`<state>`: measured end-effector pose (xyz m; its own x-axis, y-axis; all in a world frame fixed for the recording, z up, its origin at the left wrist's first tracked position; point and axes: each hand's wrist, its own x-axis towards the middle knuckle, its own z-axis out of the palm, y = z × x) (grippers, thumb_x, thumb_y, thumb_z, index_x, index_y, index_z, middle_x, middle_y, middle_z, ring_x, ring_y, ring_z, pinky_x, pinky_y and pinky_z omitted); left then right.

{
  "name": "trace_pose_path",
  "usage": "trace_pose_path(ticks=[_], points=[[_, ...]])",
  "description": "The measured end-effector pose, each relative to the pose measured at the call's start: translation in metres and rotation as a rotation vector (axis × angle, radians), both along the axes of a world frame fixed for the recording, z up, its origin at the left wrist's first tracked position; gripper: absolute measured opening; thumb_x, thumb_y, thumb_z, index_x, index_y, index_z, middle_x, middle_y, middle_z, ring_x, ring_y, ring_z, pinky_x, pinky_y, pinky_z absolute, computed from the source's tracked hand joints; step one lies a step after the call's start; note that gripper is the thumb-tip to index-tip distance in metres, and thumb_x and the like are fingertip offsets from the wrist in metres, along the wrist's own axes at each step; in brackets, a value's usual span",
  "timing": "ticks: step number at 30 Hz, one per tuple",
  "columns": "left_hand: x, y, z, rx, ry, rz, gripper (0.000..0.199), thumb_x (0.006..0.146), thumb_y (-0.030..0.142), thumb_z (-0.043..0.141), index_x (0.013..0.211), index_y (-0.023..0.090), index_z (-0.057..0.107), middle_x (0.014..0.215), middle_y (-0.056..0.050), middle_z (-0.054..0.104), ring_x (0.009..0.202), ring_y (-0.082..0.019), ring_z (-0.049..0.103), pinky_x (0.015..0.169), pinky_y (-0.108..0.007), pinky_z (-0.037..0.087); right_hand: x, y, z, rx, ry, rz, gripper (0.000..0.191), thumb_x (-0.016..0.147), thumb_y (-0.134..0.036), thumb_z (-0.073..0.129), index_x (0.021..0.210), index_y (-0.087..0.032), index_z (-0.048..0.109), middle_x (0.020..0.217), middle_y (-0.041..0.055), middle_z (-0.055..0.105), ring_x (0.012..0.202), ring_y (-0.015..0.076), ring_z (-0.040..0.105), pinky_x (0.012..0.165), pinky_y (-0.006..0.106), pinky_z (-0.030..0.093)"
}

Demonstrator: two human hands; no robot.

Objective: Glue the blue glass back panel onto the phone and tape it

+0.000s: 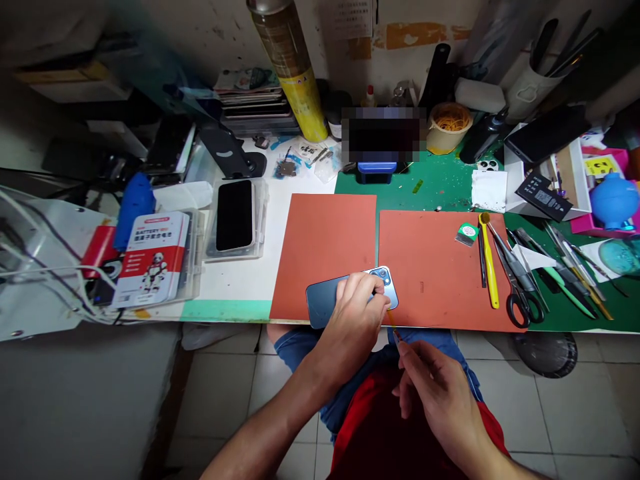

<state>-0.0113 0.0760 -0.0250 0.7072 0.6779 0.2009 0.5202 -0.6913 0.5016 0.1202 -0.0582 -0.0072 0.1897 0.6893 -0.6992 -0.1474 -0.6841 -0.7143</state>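
Note:
A blue smartphone (pixel 323 297) lies back up across the front edge of the left brown mat, its camera block (pixel 384 275) at the right end. My left hand (pixel 357 310) is closed over the phone's right half, fingers curled on its back, hiding that part. Between the fingertips of my right hand (pixel 433 380) is a thin tool with an amber shaft (pixel 393 321); its kind is unclear. The shaft points up at the phone's lower right edge by my left fingertips. Whether its tip touches the phone is hidden.
Scissors (pixel 524 307), a yellow-handled brush (pixel 490 267) and several slim tools lie at right. At left are a black-screened phone (pixel 235 215) on a plastic case and a battery box (pixel 153 257). A spray can (pixel 300 87) stands behind. The table edge (pixel 225 320) runs before my lap.

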Motion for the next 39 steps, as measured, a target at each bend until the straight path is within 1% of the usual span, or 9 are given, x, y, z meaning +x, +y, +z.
trace_pose_path(ticks=[6, 12, 20, 23, 26, 31, 34, 36, 39], points=[[0.0, 0.001, 0.0, 0.006, 0.006, -0.025, 0.02, 0.106, 0.004, 0.052, 0.095, 0.02, 0.057, 0.111, -0.006, 0.059, 0.105, -0.021, 0.049, 0.088, -0.037, 0.041, 0.0, -0.001, -0.001, 0.003, 0.002, 0.003, 0.065, 0.095, -0.088, 0.056, 0.079, -0.024, 0.059, 0.049, -0.0028, 0.06, 0.048, 0.0159, 0.059, 0.056, 0.029, 0.045], [-0.001, 0.001, -0.003, 0.017, 0.013, -0.014, 0.02, 0.105, 0.004, 0.054, 0.094, 0.02, 0.055, 0.11, -0.005, 0.057, 0.104, -0.02, 0.048, 0.088, -0.037, 0.041, -0.001, 0.0, -0.003, 0.005, -0.014, 0.01, 0.063, 0.097, -0.086, 0.055, 0.079, -0.025, 0.059, 0.048, -0.0026, 0.061, 0.049, 0.0163, 0.06, 0.058, 0.029, 0.045], [0.001, 0.0, -0.004, 0.019, 0.013, 0.024, 0.019, 0.103, 0.003, 0.056, 0.092, 0.019, 0.059, 0.113, -0.007, 0.058, 0.105, -0.021, 0.051, 0.089, -0.037, 0.042, -0.002, 0.0, 0.002, 0.016, -0.041, -0.019, 0.065, 0.094, -0.088, 0.056, 0.077, -0.026, 0.058, 0.047, -0.0023, 0.061, 0.048, 0.0178, 0.063, 0.057, 0.028, 0.049], [0.004, 0.001, -0.001, -0.006, 0.021, 0.091, 0.019, 0.1, 0.003, 0.06, 0.09, 0.019, 0.062, 0.117, -0.008, 0.059, 0.11, -0.023, 0.053, 0.09, -0.039, 0.042, -0.002, 0.0, 0.001, 0.018, -0.038, -0.017, 0.065, 0.094, -0.088, 0.056, 0.076, -0.026, 0.057, 0.047, -0.0026, 0.061, 0.047, 0.0173, 0.061, 0.059, 0.029, 0.051], [0.008, 0.005, 0.003, -0.121, 0.037, 0.215, 0.017, 0.095, 0.005, 0.069, 0.094, 0.022, 0.068, 0.119, -0.007, 0.06, 0.112, -0.026, 0.054, 0.091, -0.043, 0.041, -0.002, 0.0, 0.0, 0.013, -0.037, -0.005, 0.064, 0.095, -0.088, 0.055, 0.077, -0.026, 0.057, 0.047, -0.0027, 0.061, 0.05, 0.0178, 0.061, 0.064, 0.03, 0.052], [0.014, 0.014, 0.003, -0.298, 0.023, 0.375, 0.024, 0.082, 0.012, 0.086, 0.098, 0.027, 0.075, 0.122, -0.006, 0.055, 0.112, -0.029, 0.053, 0.096, -0.049, 0.045, 0.001, 0.002, 0.0, 0.009, -0.034, 0.017, 0.065, 0.095, -0.089, 0.052, 0.077, -0.026, 0.058, 0.047, -0.0022, 0.062, 0.053, 0.0188, 0.063, 0.067, 0.031, 0.052], [0.013, 0.016, 0.002, -0.275, -0.016, 0.417, 0.02, 0.084, 0.012, 0.086, 0.095, 0.027, 0.077, 0.124, -0.007, 0.055, 0.112, -0.029, 0.054, 0.099, -0.052, 0.048, 0.001, 0.003, 0.002, 0.025, -0.043, 0.031, 0.066, 0.096, -0.089, 0.052, 0.075, -0.026, 0.056, 0.047, -0.002, 0.062, 0.05, 0.0177, 0.061, 0.066, 0.031, 0.051], [0.007, 0.013, 0.003, -0.18, -0.053, 0.346, 0.018, 0.093, 0.011, 0.077, 0.1, 0.028, 0.078, 0.129, -0.008, 0.057, 0.116, -0.029, 0.056, 0.102, -0.053, 0.05, 0.001, 0.003, 0.002, 0.037, -0.041, 0.027, 0.066, 0.097, -0.088, 0.052, 0.074, -0.026, 0.056, 0.048, -0.0018, 0.062, 0.05, 0.0175, 0.062, 0.063, 0.03, 0.05], [-0.011, 0.005, 0.007, -0.025, 0.015, 0.042, 0.035, 0.103, 0.007, 0.058, 0.126, 0.028, 0.073, 0.15, -0.011, 0.058, 0.139, -0.032, 0.052, 0.114, -0.056, 0.05, 0.001, 0.0, 0.0, 0.048, -0.022, 0.007, 0.065, 0.097, -0.087, 0.054, 0.076, -0.025, 0.058, 0.048, -0.002, 0.061, 0.051, 0.0177, 0.063, 0.059, 0.03, 0.049]])
